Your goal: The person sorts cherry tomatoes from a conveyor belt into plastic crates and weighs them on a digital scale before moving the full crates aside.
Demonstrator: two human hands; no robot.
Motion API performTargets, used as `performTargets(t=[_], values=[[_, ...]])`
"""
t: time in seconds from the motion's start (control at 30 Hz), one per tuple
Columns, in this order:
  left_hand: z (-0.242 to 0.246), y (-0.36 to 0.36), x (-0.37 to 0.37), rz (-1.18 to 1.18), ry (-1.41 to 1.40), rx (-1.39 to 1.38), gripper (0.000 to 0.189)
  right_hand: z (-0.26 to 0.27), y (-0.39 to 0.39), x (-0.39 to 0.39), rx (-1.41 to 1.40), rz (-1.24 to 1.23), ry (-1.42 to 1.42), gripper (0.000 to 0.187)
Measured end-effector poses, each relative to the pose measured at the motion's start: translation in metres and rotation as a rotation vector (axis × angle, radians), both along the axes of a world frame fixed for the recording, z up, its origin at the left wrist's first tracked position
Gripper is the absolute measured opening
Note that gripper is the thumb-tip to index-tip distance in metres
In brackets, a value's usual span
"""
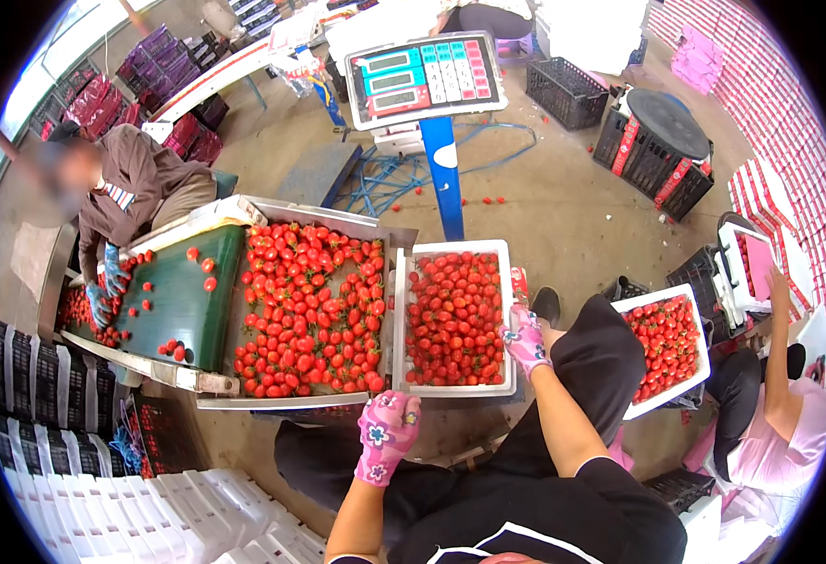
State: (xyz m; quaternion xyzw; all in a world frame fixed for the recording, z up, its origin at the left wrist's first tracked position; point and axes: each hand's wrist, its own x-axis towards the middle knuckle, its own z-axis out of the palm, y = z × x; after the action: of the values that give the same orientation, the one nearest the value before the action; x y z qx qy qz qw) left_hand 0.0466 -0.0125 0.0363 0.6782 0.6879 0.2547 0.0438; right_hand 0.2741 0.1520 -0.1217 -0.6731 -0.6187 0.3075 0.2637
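Observation:
My left hand (pixel 386 436), in a pink flowered glove, is curled beside the near left corner of a white foam box (pixel 506 282). Whether its fingers grip anything there is hidden. At the box's right rim is my right hand (pixel 528 342), gloved alike, with its fingers on the edge. Small red tomatoes (pixel 455 321) fill that box. Left of it is a metal sorting tray (pixel 335 273) spread with more red tomatoes (pixel 307 331), some with green stems. A scale display (pixel 427 81) on a blue post (pixel 444 176) stands beyond the box.
A co-worker (pixel 138 176) in blue gloves handles tomatoes on the green conveyor belt (pixel 187 303). Another person (pixel 779 423) sits at right beside a second filled foam box (pixel 667 352). Stacked white boxes (pixel 152 515), black crates (pixel 39 381) and blue strapping (pixel 385 176) lie around.

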Motion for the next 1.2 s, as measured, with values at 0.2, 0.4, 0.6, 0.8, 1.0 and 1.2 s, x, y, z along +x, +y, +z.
performTargets(t=[0.2, 0.4, 0.6, 0.8, 1.0, 1.2], values=[[0.016, 0.004, 0.0, 0.061, -0.14, -0.116, 0.012, 0.027, -0.004, -0.023, 0.113, 0.159, 0.027, 0.051], [0.014, 0.008, -0.001, -0.013, -0.052, -0.098, 0.012, 0.021, 0.006, -0.029, 0.105, 0.096, 0.153, 0.053], [-0.05, 0.01, 0.034, -0.196, 0.095, -0.366, 0.023, 0.002, -0.001, -0.006, -0.127, -0.035, 0.04, 0.068], [-0.071, 0.009, 0.042, -0.119, 0.159, -0.308, 0.025, 0.02, -0.001, -0.018, 0.216, 0.109, -0.086, 0.063], [-0.056, 0.014, 0.044, -0.046, 0.128, -0.457, 0.022, 0.06, -0.007, -0.063, 0.252, 0.381, 0.009, 0.044], [-0.096, 0.001, 0.044, -0.057, 0.287, -0.204, 0.018, 0.117, 0.023, -0.185, 0.507, 0.697, 0.019, 0.061]])
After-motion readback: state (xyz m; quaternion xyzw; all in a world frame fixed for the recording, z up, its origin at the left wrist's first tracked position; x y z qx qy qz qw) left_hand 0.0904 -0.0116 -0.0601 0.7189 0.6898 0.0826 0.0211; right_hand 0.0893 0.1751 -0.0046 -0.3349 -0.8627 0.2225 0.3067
